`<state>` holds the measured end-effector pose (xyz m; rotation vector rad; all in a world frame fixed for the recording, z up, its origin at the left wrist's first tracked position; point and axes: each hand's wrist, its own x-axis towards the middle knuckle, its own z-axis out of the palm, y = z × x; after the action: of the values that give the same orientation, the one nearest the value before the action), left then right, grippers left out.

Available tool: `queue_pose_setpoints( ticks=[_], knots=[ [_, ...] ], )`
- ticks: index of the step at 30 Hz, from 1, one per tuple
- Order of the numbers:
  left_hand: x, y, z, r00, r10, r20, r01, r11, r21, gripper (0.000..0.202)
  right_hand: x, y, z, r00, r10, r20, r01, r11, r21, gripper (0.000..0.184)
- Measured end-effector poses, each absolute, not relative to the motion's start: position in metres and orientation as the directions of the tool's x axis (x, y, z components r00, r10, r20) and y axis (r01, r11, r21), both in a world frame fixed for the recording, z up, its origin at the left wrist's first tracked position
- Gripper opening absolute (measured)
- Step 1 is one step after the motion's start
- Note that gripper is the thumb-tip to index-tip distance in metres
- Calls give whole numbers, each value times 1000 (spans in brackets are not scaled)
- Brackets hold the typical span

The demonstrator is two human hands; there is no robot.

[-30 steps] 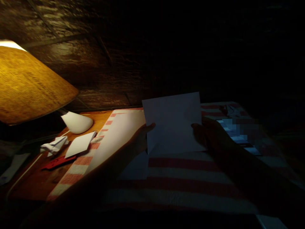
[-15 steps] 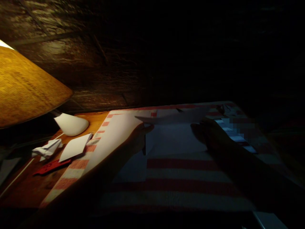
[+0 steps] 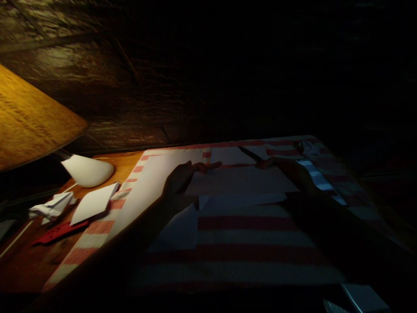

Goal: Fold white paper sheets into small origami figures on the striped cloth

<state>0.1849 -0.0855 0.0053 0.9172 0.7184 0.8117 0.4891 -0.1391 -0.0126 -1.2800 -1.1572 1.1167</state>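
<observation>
A white sheet of paper [image 3: 241, 180] spans the gap between my two hands, its far edge raised and folded over towards me. My left hand [image 3: 182, 178] grips its left end, thumb beneath or behind and a finger stretched along the far edge. At the right end, my right hand [image 3: 293, 174] is closed on the paper, its fingers dim in shadow. Beyond the fold, a dark thin pointed object [image 3: 249, 154] lies on another white sheet [image 3: 224, 155]. More white paper [image 3: 146, 187] lies under and beside my left forearm.
A red-and-white striped cloth [image 3: 247, 250] covers the table. On the left are a lamp with a yellow shade [image 3: 35, 121] and white base [image 3: 89, 169], crumpled paper [image 3: 54, 206], a folded white paper [image 3: 96, 203] and a red flat object [image 3: 60, 232]. A phone-like bright screen [image 3: 317, 176] lies right.
The sheet's far flap, which stood up before, has come down towards me over the near part. Both hands have turned with it, and the view has shifted slightly right.
</observation>
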Motion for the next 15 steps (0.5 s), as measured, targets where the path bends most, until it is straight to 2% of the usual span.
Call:
queue_pose_setpoints(
  ticks=[3,6,7,10,12,15],
  knots=[
    [188,-85,-4,451,881,-140,-179,244,953,33,486,-141,-10,115,992,48,132,32,-991,23],
    [191,-86,-11,381,921,-83,-141,147,979,40,481,-140,-13,88,996,11,149,-2,-989,24],
    [191,-87,-12,348,935,-74,-154,135,979,47,480,-140,-15,94,996,-2,150,-16,-988,29],
    [192,-87,-10,266,961,-73,-201,130,971,69,476,-139,-19,130,991,-29,151,-49,-987,69],
    [193,-88,-10,272,956,-109,-215,171,962,66,475,-138,-20,186,982,-28,121,-51,-991,75],
    [195,-88,-13,333,927,-170,-188,243,952,43,473,-138,-19,292,956,-6,61,-24,-998,67]
  ],
)
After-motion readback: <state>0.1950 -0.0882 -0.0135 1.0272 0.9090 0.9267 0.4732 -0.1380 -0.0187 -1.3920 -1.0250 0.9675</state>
